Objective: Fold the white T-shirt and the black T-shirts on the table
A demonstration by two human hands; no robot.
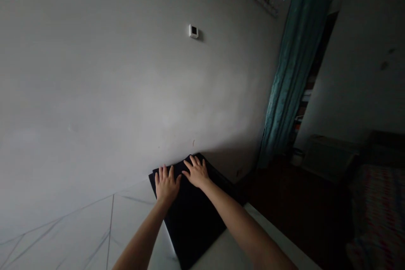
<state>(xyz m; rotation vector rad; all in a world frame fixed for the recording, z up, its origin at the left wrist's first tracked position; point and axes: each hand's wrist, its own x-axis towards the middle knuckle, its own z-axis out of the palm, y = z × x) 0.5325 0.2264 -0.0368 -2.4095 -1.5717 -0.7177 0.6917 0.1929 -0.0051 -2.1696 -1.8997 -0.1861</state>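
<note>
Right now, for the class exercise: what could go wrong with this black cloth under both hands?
The black folded cloth reaches the edge of the white marble-patterned tabletop, so it could slip onto the dark floor. The left hand and right hand both press flat on it, so lifting one might let it shift. The dim light on black fabric could also hide a crease or uneven edge.
</note>
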